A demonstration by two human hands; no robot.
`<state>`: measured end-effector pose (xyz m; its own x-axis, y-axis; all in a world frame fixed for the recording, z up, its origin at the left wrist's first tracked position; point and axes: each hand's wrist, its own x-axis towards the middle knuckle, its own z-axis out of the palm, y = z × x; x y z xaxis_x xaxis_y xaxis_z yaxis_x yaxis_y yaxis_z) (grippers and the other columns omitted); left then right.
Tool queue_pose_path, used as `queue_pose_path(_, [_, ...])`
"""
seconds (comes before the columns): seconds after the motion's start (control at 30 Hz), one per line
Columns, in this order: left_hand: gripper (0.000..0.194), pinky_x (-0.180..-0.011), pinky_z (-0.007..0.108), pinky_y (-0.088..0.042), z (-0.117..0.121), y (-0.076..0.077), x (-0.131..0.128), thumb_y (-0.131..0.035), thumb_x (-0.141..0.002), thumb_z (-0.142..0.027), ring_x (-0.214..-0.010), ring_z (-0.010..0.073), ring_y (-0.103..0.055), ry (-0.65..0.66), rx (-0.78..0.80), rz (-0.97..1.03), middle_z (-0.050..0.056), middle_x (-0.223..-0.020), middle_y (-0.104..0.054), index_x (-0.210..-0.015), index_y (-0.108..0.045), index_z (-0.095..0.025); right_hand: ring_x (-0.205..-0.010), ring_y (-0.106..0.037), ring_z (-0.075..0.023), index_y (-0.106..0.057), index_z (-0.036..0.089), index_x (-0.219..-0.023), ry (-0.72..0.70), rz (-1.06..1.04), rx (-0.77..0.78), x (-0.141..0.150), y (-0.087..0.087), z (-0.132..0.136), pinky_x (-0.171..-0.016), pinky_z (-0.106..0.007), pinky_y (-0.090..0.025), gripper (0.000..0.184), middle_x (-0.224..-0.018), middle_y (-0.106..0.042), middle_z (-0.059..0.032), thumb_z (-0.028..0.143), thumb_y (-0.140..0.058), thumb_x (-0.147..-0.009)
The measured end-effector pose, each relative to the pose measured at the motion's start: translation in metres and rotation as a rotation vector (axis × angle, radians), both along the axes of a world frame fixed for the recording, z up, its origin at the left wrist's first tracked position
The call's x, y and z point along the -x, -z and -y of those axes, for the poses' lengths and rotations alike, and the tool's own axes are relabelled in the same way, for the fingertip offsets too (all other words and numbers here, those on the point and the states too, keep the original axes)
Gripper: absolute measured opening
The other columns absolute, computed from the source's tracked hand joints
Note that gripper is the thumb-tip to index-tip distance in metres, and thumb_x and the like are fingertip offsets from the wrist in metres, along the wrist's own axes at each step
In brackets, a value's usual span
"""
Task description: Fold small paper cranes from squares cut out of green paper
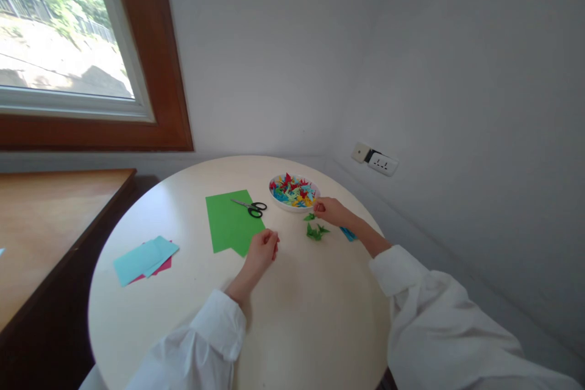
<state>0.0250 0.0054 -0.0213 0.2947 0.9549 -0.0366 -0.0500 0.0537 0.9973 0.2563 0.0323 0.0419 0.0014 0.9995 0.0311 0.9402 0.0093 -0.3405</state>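
Observation:
Resting on the table beside the green paper's lower right corner, my left hand (262, 248) has its fingers curled closed, with nothing showing in them. My right hand (334, 212) reaches to the near right rim of a white bowl (295, 209) with its fingertips pinched together. Whatever they may hold is hidden. Just left of and below those fingertips lies a small green folded-paper piece (309, 217). Closer to me sits a cluster of green paper cranes (315, 232). Many colourful little folded-paper cranes (295, 189) fill the bowl.
Black-handled scissors (254, 209) lie across green paper sheets (233, 222). Light blue paper (144, 259) overlaps pinkish-red paper (163, 267) at left. Blue paper pieces (348, 234) lie under my right forearm. The round table (292, 329) stands close to the walls.

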Motion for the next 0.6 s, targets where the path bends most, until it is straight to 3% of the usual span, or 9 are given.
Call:
queue_pose_path(0.2, [0.023,-0.038,0.021,-0.022,0.0,0.0,-0.001,-0.05,-0.072,-0.035,-0.033,0.0058,-0.033,0.004,0.008,-0.016,-0.008,-0.04,-0.039,-0.056,-0.046,-0.018,-0.058,-0.059,-0.0121,-0.063,0.016,-0.075,0.032,-0.209,-0.117,0.001,-0.022,-0.038,-0.054,-0.02,-0.044,0.005,-0.061,-0.065,0.0001,0.016,-0.061,-0.071])
queue_pose_path(0.37, [0.024,-0.037,0.021,-0.023,-0.003,0.005,-0.002,-0.048,-0.072,-0.037,-0.033,0.0058,-0.034,0.006,0.007,-0.023,-0.008,-0.04,-0.039,-0.057,-0.046,-0.018,-0.063,-0.063,-0.0116,-0.062,0.015,-0.092,0.145,-0.344,-0.253,0.008,-0.026,-0.079,-0.058,-0.021,-0.048,0.016,-0.081,-0.071,-0.0063,0.02,-0.052,-0.08])
queue_pose_path(0.6, [0.026,-0.037,0.02,-0.023,-0.006,0.007,-0.002,-0.048,-0.071,-0.039,-0.032,0.0058,-0.034,0.016,0.002,-0.036,-0.008,-0.04,-0.039,-0.056,-0.046,-0.018,-0.066,-0.064,-0.0118,-0.062,0.013,-0.09,0.143,-0.396,-0.214,0.001,-0.033,-0.085,-0.061,-0.021,-0.049,0.015,-0.086,-0.072,-0.0091,0.014,-0.051,-0.08])
